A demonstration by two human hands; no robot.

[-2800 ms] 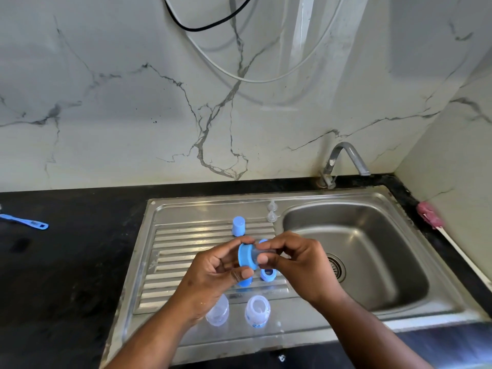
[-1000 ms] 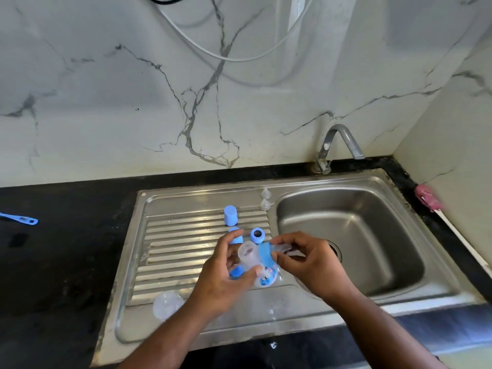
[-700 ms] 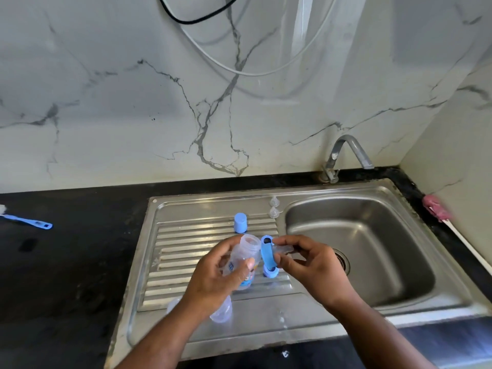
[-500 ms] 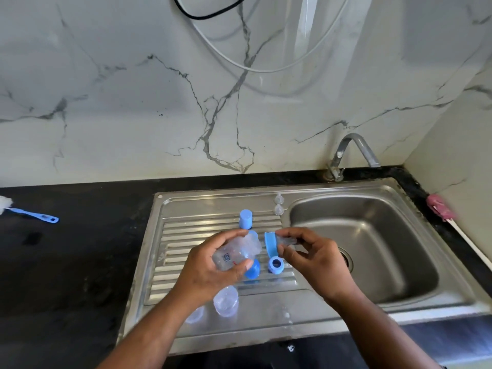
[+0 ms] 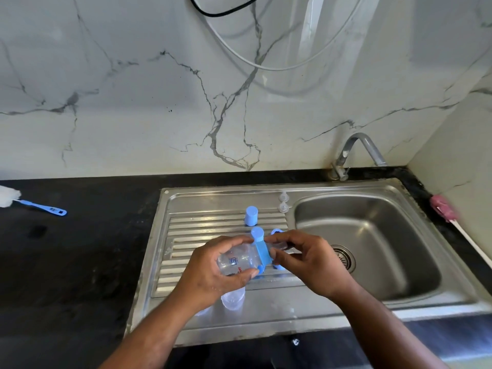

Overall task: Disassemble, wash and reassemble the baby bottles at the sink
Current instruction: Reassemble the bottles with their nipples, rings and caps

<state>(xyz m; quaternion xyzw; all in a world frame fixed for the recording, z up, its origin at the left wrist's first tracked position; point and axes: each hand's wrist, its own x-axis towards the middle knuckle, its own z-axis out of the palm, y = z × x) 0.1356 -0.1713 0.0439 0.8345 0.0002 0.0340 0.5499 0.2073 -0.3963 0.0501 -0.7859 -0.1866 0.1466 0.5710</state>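
Both hands (image 5: 213,272) (image 5: 308,262) (seemingly curled) round bottle (image 5: 239,261)

Black stone countertop (image 5: 80,262) carries a stainless sink unit: ribbed drainboard (image 5: 202,230) on the left, basin (image 5: 372,249) on the right. On the drainboard: blue cap (image 5: 251,216) upright near the back; two clear teats (image 5: 283,202) beside the basin edge, one behind the other. Clear bottle body (image 5: 233,300) stands on the flat front strip, partly hidden. On the countertop far left: blue-handled brush (image 5: 40,206). Far right, against the wall: pink-headed brush (image 5: 444,208).
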